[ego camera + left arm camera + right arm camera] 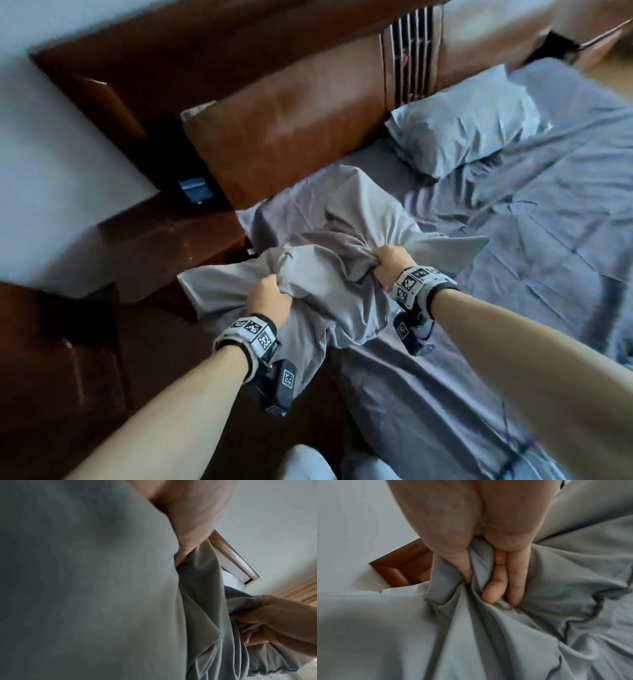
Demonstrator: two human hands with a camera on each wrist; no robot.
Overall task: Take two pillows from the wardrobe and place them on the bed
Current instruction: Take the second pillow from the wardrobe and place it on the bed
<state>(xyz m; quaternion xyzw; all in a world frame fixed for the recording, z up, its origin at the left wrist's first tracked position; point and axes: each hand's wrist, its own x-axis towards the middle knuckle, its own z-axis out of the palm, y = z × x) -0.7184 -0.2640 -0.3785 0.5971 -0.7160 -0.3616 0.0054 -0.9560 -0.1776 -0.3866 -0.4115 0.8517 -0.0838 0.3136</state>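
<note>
A grey pillow (329, 240) hangs over the near left corner of the bed (513, 260), its far end by the headboard. My left hand (269, 298) grips a bunched fold of its cover at the near left. My right hand (390, 263) grips another bunch at the near right. In the right wrist view my fingers (506, 577) dig into the grey pillow (488, 635) fabric. The left wrist view shows the same pillow (85, 588) filling the frame, with my right hand (278, 622) clutching cloth at the right. A second, light blue pillow (466, 123) lies flat at the head of the bed.
A brown wooden headboard (291, 130) runs along the back. A dark wooden nightstand (164, 236) stands left of the bed, with a small blue object (195, 190) behind it. The grey-blue sheet is wrinkled. White walls (61, 154) are at the left.
</note>
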